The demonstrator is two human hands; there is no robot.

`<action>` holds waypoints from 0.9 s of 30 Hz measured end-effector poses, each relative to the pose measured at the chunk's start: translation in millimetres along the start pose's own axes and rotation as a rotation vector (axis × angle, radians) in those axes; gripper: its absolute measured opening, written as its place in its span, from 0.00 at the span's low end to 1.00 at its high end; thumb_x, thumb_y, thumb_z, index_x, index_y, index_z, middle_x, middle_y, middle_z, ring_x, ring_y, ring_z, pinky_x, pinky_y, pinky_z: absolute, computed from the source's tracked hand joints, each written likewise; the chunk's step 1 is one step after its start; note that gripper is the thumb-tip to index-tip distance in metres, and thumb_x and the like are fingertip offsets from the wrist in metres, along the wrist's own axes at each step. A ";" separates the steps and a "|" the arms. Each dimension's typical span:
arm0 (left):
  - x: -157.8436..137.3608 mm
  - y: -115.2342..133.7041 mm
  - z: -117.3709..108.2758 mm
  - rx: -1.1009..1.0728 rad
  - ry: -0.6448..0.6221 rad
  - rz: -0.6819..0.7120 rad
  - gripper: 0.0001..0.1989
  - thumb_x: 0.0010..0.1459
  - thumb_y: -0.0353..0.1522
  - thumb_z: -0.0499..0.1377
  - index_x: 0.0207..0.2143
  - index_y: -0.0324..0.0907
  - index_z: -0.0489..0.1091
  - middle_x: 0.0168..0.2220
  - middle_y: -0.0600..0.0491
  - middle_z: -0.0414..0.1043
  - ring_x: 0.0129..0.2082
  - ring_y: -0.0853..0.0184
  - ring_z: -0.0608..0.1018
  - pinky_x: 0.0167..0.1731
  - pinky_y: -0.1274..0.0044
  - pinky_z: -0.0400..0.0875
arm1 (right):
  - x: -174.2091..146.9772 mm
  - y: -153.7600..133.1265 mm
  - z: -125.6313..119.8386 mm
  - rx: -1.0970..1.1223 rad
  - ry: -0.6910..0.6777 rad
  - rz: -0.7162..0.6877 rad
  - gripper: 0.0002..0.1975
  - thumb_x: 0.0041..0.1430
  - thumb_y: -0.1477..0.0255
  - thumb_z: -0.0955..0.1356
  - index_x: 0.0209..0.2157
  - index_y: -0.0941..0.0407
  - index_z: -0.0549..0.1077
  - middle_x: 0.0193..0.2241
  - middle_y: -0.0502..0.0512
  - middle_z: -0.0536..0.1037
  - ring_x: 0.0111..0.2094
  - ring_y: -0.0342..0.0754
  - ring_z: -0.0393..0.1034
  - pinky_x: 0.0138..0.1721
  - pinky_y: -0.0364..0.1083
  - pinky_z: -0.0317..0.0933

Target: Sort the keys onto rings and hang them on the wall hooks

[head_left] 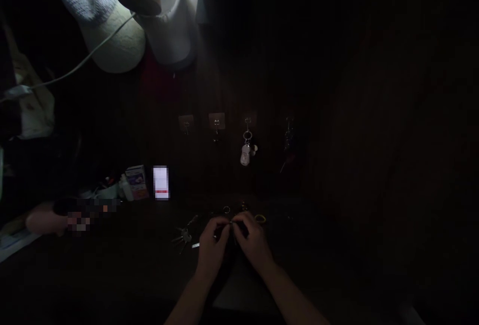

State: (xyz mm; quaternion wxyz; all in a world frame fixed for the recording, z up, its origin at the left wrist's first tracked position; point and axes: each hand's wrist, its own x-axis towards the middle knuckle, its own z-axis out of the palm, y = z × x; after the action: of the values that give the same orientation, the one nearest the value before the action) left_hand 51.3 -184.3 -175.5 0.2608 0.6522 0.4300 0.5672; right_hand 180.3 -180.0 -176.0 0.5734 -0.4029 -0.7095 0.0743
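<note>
Head: left hand point(211, 240), right hand point(253, 240) pinching small object point(231, 223).

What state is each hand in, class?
Left hand: closed, pinching a small item too dim to identify.
Right hand: closed, apparently pinching the same item.

A small, faintly glinting object point(231, 223), too dark to identify, pinched between the hands point(211, 243)

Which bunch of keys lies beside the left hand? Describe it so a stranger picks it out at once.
On the dark surface, find the left hand. Left of it lies a bunch of greyish metal keys, fanned out. Unlike the pale fob hanging from a hook above, it lies loose; unlike the small strip beside it, it spreads several prongs.
</note>
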 end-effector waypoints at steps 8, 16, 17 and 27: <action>5.0 0.8 -3.2 0.083 -0.075 -0.026 0.10 0.55 0.34 0.52 0.37 0.44 0.70 0.37 0.52 0.74 0.39 0.66 0.75 0.40 0.74 0.68 | 1.6 5.9 -0.1 -0.029 0.022 0.090 0.06 0.56 0.73 0.61 0.32 0.54 0.68 0.29 0.52 0.74 0.32 0.45 0.69 0.34 0.42 0.62; 52.4 -31.7 -62.7 0.419 -0.042 -0.116 0.12 0.52 0.30 0.51 0.38 0.42 0.70 0.40 0.50 0.74 0.42 0.63 0.75 0.44 0.72 0.66 | 4.7 17.1 4.9 -0.083 0.046 0.240 0.07 0.56 0.68 0.60 0.32 0.54 0.68 0.27 0.51 0.76 0.28 0.45 0.70 0.31 0.42 0.61; 56.4 -34.9 -68.8 0.457 -0.054 -0.122 0.12 0.51 0.30 0.51 0.38 0.42 0.70 0.40 0.50 0.74 0.42 0.63 0.74 0.44 0.71 0.66 | 4.7 17.0 5.1 -0.084 0.052 0.241 0.08 0.56 0.67 0.60 0.32 0.54 0.68 0.27 0.51 0.76 0.28 0.45 0.70 0.30 0.42 0.61; 41.6 10.8 -35.8 0.247 -0.276 -0.061 0.12 0.54 0.37 0.52 0.35 0.45 0.73 0.36 0.54 0.76 0.38 0.65 0.76 0.40 0.76 0.67 | 5.1 11.4 3.4 -0.027 0.056 0.223 0.09 0.57 0.65 0.61 0.32 0.54 0.69 0.28 0.51 0.76 0.30 0.45 0.71 0.31 0.40 0.62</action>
State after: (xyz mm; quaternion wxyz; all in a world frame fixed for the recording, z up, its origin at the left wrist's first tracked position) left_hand 19.1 -159.2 -137.2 0.2523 0.7374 0.4761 0.4073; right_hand 182.9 -167.8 -179.7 0.5757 -0.4890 -0.6449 0.1169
